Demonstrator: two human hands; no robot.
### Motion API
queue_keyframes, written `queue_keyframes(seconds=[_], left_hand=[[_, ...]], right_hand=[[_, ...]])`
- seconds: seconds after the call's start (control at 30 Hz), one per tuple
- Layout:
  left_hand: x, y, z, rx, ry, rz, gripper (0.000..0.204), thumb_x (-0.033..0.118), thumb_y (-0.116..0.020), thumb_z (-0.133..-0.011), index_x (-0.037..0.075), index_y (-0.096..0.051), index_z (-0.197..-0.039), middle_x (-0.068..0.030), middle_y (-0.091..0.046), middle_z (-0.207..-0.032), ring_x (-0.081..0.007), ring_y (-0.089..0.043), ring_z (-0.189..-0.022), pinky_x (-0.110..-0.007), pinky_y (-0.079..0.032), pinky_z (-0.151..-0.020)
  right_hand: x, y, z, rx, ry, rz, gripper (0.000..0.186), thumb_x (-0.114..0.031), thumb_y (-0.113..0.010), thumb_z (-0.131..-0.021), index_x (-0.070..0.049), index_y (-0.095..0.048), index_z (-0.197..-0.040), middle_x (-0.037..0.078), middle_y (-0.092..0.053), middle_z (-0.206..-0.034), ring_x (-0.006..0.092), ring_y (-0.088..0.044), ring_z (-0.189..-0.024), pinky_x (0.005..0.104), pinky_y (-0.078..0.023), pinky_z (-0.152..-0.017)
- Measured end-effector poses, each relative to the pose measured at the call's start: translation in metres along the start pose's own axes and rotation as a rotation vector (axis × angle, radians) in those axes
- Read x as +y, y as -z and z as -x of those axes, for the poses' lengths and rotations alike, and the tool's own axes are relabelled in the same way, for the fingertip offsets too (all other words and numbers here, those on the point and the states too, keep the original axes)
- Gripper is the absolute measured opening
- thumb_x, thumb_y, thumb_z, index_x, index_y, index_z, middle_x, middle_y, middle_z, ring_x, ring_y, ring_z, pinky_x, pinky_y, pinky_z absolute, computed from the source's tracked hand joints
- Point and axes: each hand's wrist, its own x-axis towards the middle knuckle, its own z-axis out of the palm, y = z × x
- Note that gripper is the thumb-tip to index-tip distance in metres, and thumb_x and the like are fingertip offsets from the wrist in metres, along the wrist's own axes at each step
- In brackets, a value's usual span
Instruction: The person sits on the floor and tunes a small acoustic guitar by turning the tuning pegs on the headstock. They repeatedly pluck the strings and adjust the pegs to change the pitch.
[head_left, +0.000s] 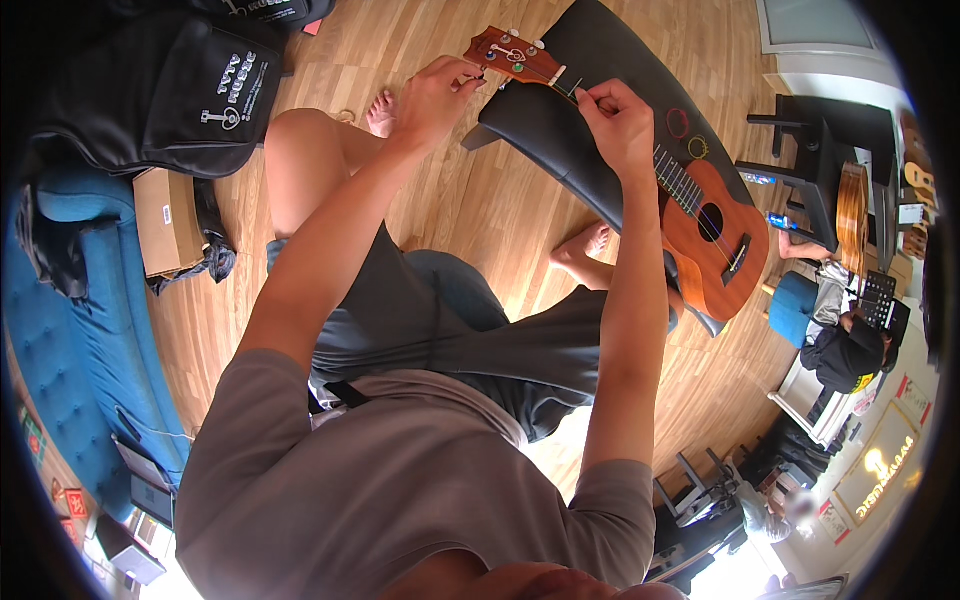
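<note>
A brown wooden ukulele (703,275) lies slantwise on a black padded bench (560,150), with its headstock (505,53) at the far end. My left hand (436,100) is closed at the headstock's left edge, thumb and finger pinching a tuning peg. Just below the nut, my right hand (617,122) is closed in a pinch over the fretboard, on what looks like a thin string; the fingers partly hide it. A light string crosses the sound hole (710,222). On the bench right of the neck rest a pink coiled string (677,123) and a yellow coiled string (698,147).
Black bags (160,100) and a cardboard box (167,222) stand at left, beside a blue tufted sofa (90,320). At right are a dark chair (800,180), another guitar-like instrument (852,215), a blue stool (793,305) and other people. Wood flooring (390,45) surrounds the bench.
</note>
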Motion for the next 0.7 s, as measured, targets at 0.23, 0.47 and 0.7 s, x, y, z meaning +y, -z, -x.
queue_keyframes(seconds=[0.23,0.47,0.7], left_hand=[[-0.002,-0.004,0.005,0.025,0.058,0.003,0.022,0.026,-0.076,-0.093,0.010,-0.077,-0.108,-0.0040,-0.076,-0.112,-0.0264,-0.075,-0.084,-0.038,-0.059,-0.076],[0.013,-0.004,0.007,0.017,0.214,0.005,0.026,0.029,-0.074,-0.097,0.007,-0.077,-0.111,-0.0118,-0.078,-0.102,-0.0240,-0.075,-0.085,-0.035,-0.058,-0.074],[-0.011,-0.006,-0.006,-0.156,0.641,0.728,0.033,0.029,-0.074,-0.099,0.000,-0.073,-0.114,-0.0106,-0.076,-0.104,-0.0172,-0.073,-0.084,-0.032,-0.057,-0.077]], right_hand=[[-0.005,0.000,0.001,0.007,-0.002,-0.011,0.019,-0.012,-0.079,-0.088,-0.001,-0.066,-0.080,0.002,-0.052,-0.053,0.0092,-0.044,-0.048,0.0285,-0.039,-0.050],[-0.006,0.001,0.000,0.008,0.021,-0.022,0.019,-0.011,-0.079,-0.088,-0.001,-0.065,-0.079,0.003,-0.051,-0.052,0.0089,-0.043,-0.048,0.0280,-0.038,-0.050],[-0.005,0.000,0.000,0.016,0.021,-0.022,0.019,-0.011,-0.078,-0.089,0.000,-0.065,-0.080,0.003,-0.052,-0.053,0.0088,-0.043,-0.048,0.0275,-0.038,-0.050]])
